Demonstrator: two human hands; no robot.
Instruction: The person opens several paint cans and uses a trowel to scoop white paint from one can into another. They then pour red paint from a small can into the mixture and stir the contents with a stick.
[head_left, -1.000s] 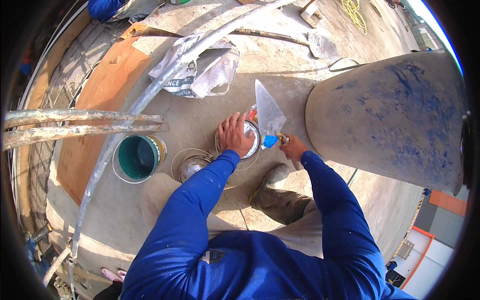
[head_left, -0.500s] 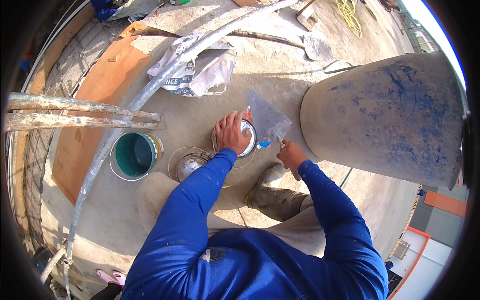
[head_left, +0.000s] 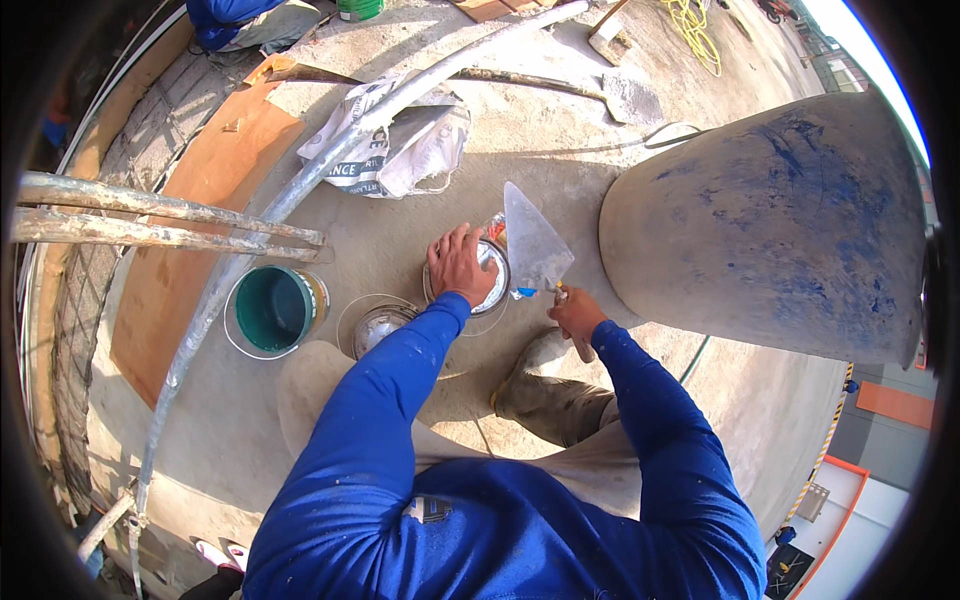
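Note:
My left hand (head_left: pixel 462 262) lies over the top of a round metal can (head_left: pixel 489 291), gripping it with the thumb apart from the fingers; the palm hides part of the silvery top. My right hand (head_left: pixel 577 314) is closed round the handle of a trowel (head_left: pixel 536 242). The trowel's pointed grey blade is tilted up beside the can and points away from me. A second metal can (head_left: pixel 381 326) with a wire handle stands to the left, partly behind my left sleeve. Small red and blue things, too small to make out, lie next to the gripped can.
A green-lined bucket (head_left: pixel 273 308) stands at left, near metal pipes (head_left: pixel 170 222) and a plywood sheet (head_left: pixel 150 310). Ahead lie a white bag (head_left: pixel 425 150) and a shovel (head_left: pixel 630 98). A large blue-stained drum or column (head_left: pixel 760 225) takes up the right side.
The trowel blade has turned a little, its tip shifting slightly right. My right hand has moved slightly, still round the handle. My left hand stays on the can.

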